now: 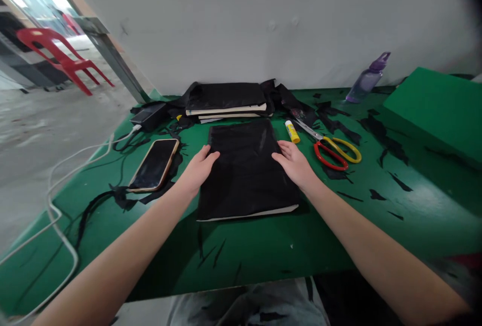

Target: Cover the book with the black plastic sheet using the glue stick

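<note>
A book with a black cover (246, 173) is in front of me at the middle of the green table, its pale page edges showing along the near side. My left hand (199, 166) grips its left edge, thumb on top and fingers at the side. On the opposite edge my right hand (294, 161) holds it the same way. Behind it lies a stack of black-covered books (226, 97). A yellow glue stick (292, 132) and scissors (331, 151) with red and yellow handles lie just beyond my right hand. To the left of my left hand is a phone (154, 165).
Black scraps (382, 137) are scattered over the green table (263, 250). A purple bottle (365, 82) and a green box (437, 110) stand at the right. A white cable (56, 210) runs down the left side, from a black power bank or adapter (150, 115). A red chair (62, 57) stands beyond.
</note>
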`<state>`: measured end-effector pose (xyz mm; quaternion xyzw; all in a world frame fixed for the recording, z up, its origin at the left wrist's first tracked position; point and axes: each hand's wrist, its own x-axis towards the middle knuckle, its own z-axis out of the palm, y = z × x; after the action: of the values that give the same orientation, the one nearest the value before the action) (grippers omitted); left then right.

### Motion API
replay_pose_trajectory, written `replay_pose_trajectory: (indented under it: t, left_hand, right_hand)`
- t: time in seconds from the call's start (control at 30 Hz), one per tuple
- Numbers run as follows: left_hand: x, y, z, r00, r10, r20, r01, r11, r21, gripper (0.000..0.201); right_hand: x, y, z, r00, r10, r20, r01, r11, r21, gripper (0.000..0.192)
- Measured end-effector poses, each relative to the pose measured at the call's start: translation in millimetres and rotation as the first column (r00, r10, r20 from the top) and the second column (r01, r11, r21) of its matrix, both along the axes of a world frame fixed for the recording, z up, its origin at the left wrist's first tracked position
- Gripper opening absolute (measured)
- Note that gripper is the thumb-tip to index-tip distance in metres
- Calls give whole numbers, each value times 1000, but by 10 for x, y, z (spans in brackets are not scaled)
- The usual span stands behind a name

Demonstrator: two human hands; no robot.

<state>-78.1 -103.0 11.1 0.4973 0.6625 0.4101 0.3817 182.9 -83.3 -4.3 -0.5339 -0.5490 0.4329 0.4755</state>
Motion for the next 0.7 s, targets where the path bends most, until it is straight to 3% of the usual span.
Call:
replay_pose_trajectory:
  t: [0.13, 0.23, 0.37, 0.43, 0.57, 0.7]
  left_hand:
    - [84, -31, 138, 999, -32, 6, 32, 999, 9, 54]
    - [186, -123, 262, 970, -171, -175, 193, 974, 118, 42]
    - [419, -324, 355, 762, -468, -447, 545, 837, 53, 41]
    - [548, -403, 362, 645, -560, -520, 650, 760, -11, 42]
    - [737, -457, 304, 492, -566, -661, 724, 688, -49, 47]
    - [810, -458, 177, 428, -469, -772, 735, 678, -5, 50]
  right_hand:
    - [7, 6, 9, 1000, 1, 1, -1, 1000, -10, 43]
    - [20, 24, 51, 999, -34, -4, 34, 999, -24, 39]
    - [61, 65, 98, 996, -88, 8, 88, 996, -15, 32]
    - [90, 92, 86, 996, -90, 3, 90, 996, -7, 30]
    - [145, 166, -16, 997, -81, -13, 82, 995, 54, 29]
    - [166, 326, -54, 993, -119, 23, 114, 979, 170, 28]
